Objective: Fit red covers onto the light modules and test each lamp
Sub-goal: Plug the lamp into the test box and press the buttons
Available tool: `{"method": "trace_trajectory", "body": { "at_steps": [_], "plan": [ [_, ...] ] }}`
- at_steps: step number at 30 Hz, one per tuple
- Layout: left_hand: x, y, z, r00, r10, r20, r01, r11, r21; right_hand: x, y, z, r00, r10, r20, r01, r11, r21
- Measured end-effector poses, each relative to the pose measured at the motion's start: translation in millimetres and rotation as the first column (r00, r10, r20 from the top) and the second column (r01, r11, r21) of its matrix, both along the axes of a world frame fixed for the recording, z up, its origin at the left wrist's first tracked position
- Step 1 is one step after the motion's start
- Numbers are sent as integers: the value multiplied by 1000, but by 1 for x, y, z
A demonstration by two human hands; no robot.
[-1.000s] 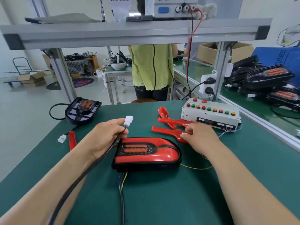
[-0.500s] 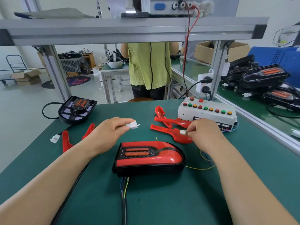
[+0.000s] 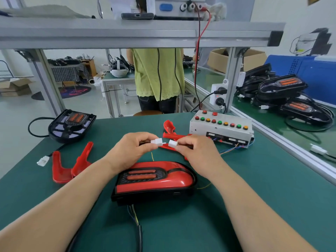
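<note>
Nearest the camera, a black cable (image 3: 140,235) with coloured wires runs across the green worktop (image 3: 254,206) into the near edge of a light module (image 3: 154,180), which lies flat with its red cover (image 3: 163,180) fitted on top. Just beyond it both hands are raised above the worktop. The left hand (image 3: 131,148) has its grip closed, thumb and fingers pinching a white connector (image 3: 157,141) that points to the right. The right hand (image 3: 194,150) has its grip closed the same way on a second white connector (image 3: 172,143) facing it; the two connectors are very near each other but a small gap shows between them. To the left lie two loose red covers (image 3: 69,164) and another white plug (image 3: 42,160) on its lead. Behind the hands more red covers (image 3: 171,131) lie beside a grey test box (image 3: 221,130) with a row of red, green and orange buttons. At the far left edge sits an uncovered black light module (image 3: 71,124). Beyond the worktop a person in a yellow-green top (image 3: 156,73) stands, and further lamp modules (image 3: 291,99) are piled on the bench to the right.
</note>
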State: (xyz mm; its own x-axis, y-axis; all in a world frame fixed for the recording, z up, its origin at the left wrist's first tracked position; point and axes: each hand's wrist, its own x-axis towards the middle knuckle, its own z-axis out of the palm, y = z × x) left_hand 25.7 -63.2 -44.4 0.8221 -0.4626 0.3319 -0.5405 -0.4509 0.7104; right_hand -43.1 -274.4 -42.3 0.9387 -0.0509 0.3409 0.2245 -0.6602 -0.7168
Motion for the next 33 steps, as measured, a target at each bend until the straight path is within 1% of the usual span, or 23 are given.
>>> {"method": "trace_trajectory", "body": {
  "at_steps": [3,5,7,9,10,11,12,13,14,15,16,17,19,21,22,23,26,27,29,31,33],
  "plan": [
    [5,0,-2,1000,-4,-17,3,999,-40,2,2,-3,1000,-1,6,2,999,-48],
    [6,0,-3,1000,-6,-1,6,1000,2,3,4,-3,1000,-6,21,7,998,-59],
    [7,-1,-2,999,-17,51,14,997,70,4,5,-3,999,-11,38,14,998,-61],
    [6,-1,1,988,-61,139,40,988,151,5,5,-3,999,-19,41,20,999,-42],
    [6,0,4,977,-89,194,42,972,232,5,5,-3,999,-22,39,23,999,-28],
    [8,2,9,957,-113,266,14,937,348,6,4,-3,999,-24,34,25,1000,-10],
    [11,6,17,922,-140,362,-57,873,484,6,4,-3,999,-25,28,25,1000,10],
    [15,10,27,867,-177,466,-150,798,583,7,4,-3,999,-27,25,27,999,24],
    [18,15,39,796,-223,563,-237,740,629,8,4,-3,999,-33,26,32,999,30],
    [22,19,52,712,-275,647,-299,714,633,9,5,-4,999,-40,29,39,999,32],
    [25,23,65,621,-320,716,-349,705,618,9,6,-4,998,-44,33,43,999,33],
    [29,28,78,543,-338,769,-384,714,585,8,8,-5,998,-45,34,44,999,31],
    [36,33,96,409,-298,863,-444,761,473,8,10,-6,998,-49,30,49,999,15],
    [38,30,97,361,-226,905,-488,781,389,7,8,-6,998,-50,29,50,999,10],
    [36,26,92,368,-194,909,-488,792,367,6,8,-5,999,-46,30,45,999,16],
    [33,21,83,397,-161,903,-476,806,353,5,7,-4,999,-40,28,39,999,19],
    [21,6,53,555,-13,832,-445,840,310,5,6,-3,999,-27,24,27,1000,0],
    [17,3,44,592,37,805,-441,851,285,5,6,-2,999,-25,25,25,1000,-6],
    [8,-4,33,639,114,761,-412,886,213,5,6,-3,999,-26,26,26,1000,-1],
    [-1,-7,27,679,123,724,-341,926,162,4,7,-3,999,-32,26,31,999,36],
    [-9,-9,24,756,94,647,-253,955,157,4,7,-3,999,-34,28,32,997,70]
  ]
}}
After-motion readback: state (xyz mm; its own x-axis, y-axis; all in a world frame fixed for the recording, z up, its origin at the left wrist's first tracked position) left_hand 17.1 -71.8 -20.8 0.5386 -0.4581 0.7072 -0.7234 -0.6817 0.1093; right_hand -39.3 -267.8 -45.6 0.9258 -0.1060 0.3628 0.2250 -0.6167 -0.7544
